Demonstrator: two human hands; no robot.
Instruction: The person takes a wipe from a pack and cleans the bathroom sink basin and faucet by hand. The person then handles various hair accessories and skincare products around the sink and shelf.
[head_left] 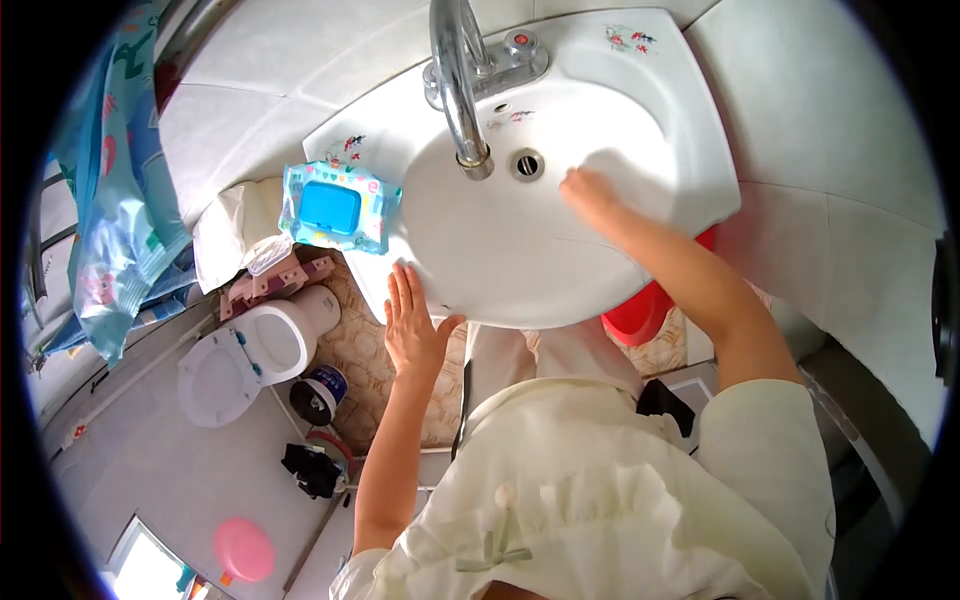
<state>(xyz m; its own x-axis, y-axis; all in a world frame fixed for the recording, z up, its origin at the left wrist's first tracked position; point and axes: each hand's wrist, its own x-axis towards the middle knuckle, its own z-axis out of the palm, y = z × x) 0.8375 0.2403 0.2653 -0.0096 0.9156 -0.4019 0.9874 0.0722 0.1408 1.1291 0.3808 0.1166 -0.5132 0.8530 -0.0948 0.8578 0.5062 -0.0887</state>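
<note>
My left hand (pixel 413 325) rests on the front left rim of the white sink (pixel 470 300), its fingers stretched out and the thumb apart. Over the basin, to the right of the drain (pixel 527 165), my right hand (pixel 592 198) is closed and slightly blurred. Whatever it may hold, if anything, does not show against the white bowl. On the left rim lies a light blue pack of wet wipes (pixel 375 215) with a bright blue lid, its lid down, just beyond my left fingertips. A chrome faucet (pixel 458 90) arches over the basin from the back.
Below the sink on the right is a red basin (pixel 640 318). A toilet (pixel 275 340) with its lid raised stands at the left, near a dark bucket (pixel 318 395). Blue plastic packaging (pixel 125 230) hangs at the upper left, and a pink balloon (pixel 243 548) is at the lower left.
</note>
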